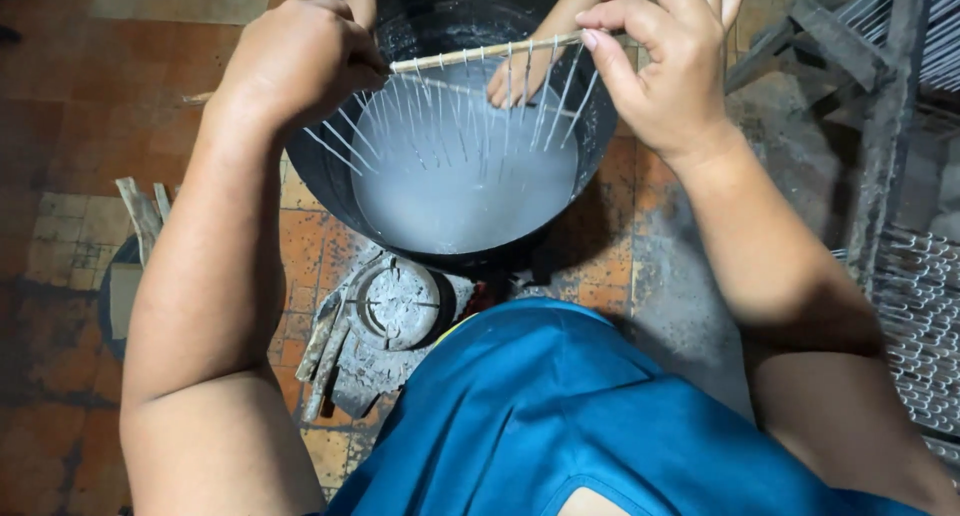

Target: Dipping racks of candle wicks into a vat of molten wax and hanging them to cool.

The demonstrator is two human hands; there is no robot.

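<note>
Holding a thin wooden stick (485,53) by its two ends, the person keeps it flat over a big black pot (330,181). The left hand (295,61) is closed in a fist round the left end. The right hand (670,61) pinches the right end between thumb and first finger, with the other fingers lifted. Many thin white candles (470,116) hang down from the stick in a row, and their tips are just above or in the pale wax (465,191) that fills the pot; I cannot tell which.

The stick looks light, but it is thin and could bend or snap, so both ends are the good places to hold. The candles look soft, easy to break and likely to stick together, so they should not be touched. The wax is probably hot.

At the far side of the pot, another person's hand (515,76) rests near the rim. A dirty round metal thing (400,306) sits on the tiled floor (60,96) near the pot. Metal racks (900,126) stand on the right.
</note>
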